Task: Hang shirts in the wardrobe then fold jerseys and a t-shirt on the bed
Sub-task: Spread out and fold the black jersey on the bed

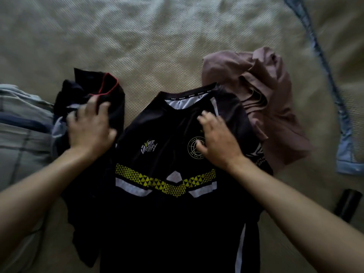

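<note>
Black jersey with a yellow triangle-patterned chest band and white panels (167, 194) lies front-up on the beige textured bedspread (157, 46), collar away from me. I see my right hand (218, 142) resting flat on its upper chest over the round crest, fingers spread, gripping nothing. My left hand (90, 129) presses palm-down on a second crumpled dark jersey with a red-trimmed collar (110, 85) just left of the first; whether the fingers pinch cloth I cannot tell. A bunched dusty-pink t-shirt (266, 99) lies to the right, touching the jersey's shoulder. Light-blue fabric (342, 138) lies at the far right.
</note>
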